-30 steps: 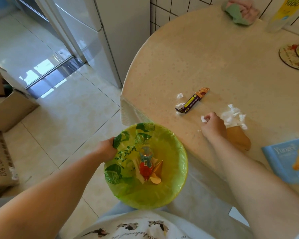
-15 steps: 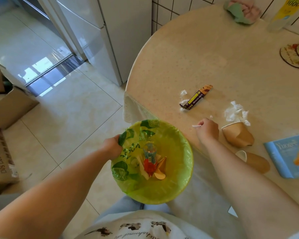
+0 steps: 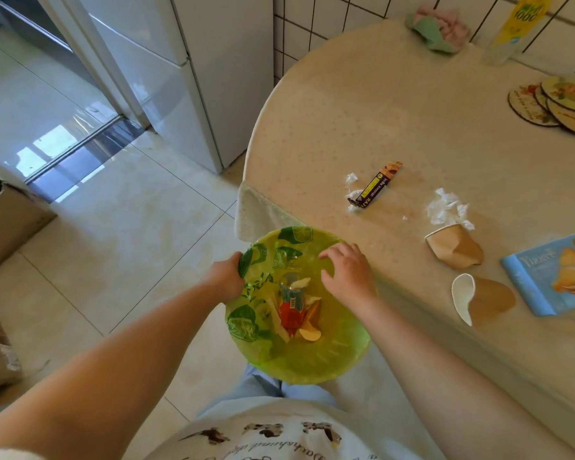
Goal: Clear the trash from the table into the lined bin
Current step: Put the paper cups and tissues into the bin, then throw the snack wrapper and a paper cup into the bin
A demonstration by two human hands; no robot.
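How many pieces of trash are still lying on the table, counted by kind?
Crushed paper cups: 2
Snack bar wrapper: 1
Large crumpled tissue: 1
Small tissue scraps near the wrapper: 2
Total: 6

Left hand point(image 3: 224, 278) clenched in a grip, right hand point(image 3: 347, 277) palm-down, fingers point(image 3: 337, 255) spread.

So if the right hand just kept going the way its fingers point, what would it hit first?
Probably the far rim of the lined bin: the right hand hovers open over it, fingers pointing up-left in the picture. Depth is hard to judge.
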